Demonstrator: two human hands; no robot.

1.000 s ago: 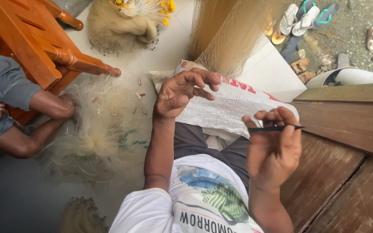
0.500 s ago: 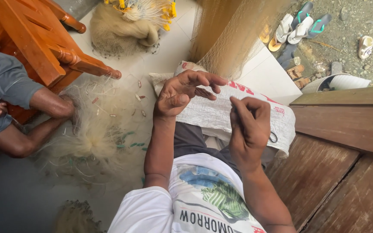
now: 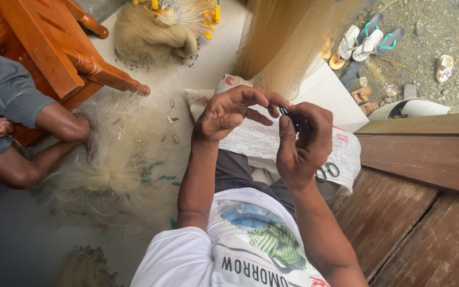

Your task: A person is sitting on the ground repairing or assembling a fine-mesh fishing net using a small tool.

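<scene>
— What's around you down there?

— Widest of all, the pale tiled floor [image 3: 197, 79], and on it a big loose heap of fishing net [image 3: 110, 170] spread out to my left. A sheet of the same fine net [image 3: 288, 42] hangs straight ahead of me. To my right runs the brown wooden bench [image 3: 426, 175] I sit against. At the upper left stands an orange-brown wooden chair [image 3: 43, 48], and another person's bent legs [image 3: 38, 138] rest beside it, well apart from my arms.

— And on your lap?

— A white woven sack [image 3: 261, 141] lies across my knees, with a small pair of scissors [image 3: 326, 171] on it, just beside my right wrist.

— Your hands?

— Both are raised over the sack, close together. My left hand [image 3: 229, 114] is half open, fingers [image 3: 261, 98] curled and spread, the tips reaching toward the right one; whether net thread runs through them I cannot tell. My right hand [image 3: 305, 141] is closed around a small dark netting needle [image 3: 288, 114], pinched between thumb and fingertips, its end poking out toward my left fingers

— Anything smaller?

— Sandals [image 3: 362, 42] on the ground beyond the net
</scene>
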